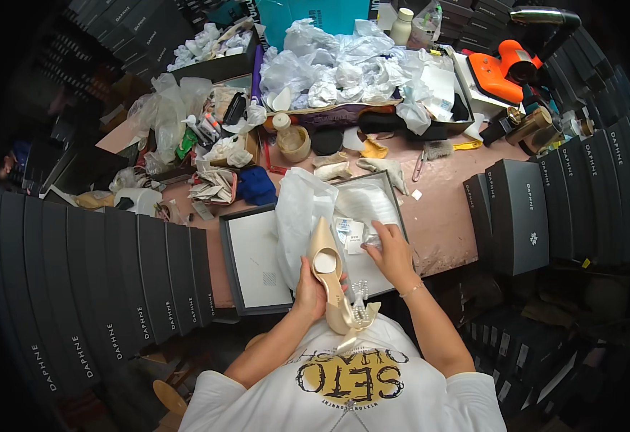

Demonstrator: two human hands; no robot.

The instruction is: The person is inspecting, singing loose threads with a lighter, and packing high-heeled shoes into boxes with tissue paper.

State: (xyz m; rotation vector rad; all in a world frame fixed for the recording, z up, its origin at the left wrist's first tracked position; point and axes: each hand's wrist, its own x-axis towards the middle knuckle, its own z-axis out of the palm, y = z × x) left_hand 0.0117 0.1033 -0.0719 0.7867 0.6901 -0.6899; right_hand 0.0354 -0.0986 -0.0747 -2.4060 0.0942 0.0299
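My left hand (310, 289) is closed around the side of a champagne-coloured pointed shoe (323, 236). Its toe points away from me, and a sparkling bow trim (360, 311) sits by the heel end, close to my shirt. Over the open dark shoebox (396, 193), my right hand (392, 253) has thumb and forefinger apart at a white foam wrap (369, 204). Small white cards (354, 236) lie beside those fingertips. White tissue paper (299, 198) drapes across the box's left side, behind the shoe. The pale-lined lid (254, 248) rests at the left.
Dark shoeboxes (124, 281) line the left, with more boxes (520, 216) at the right. Crumpled tissue (343, 68) heaps at the back. A jar (293, 142), a blue cloth (256, 187), a brush (438, 149) and an orange device (498, 75) stand or lie around the pink tabletop (441, 230).
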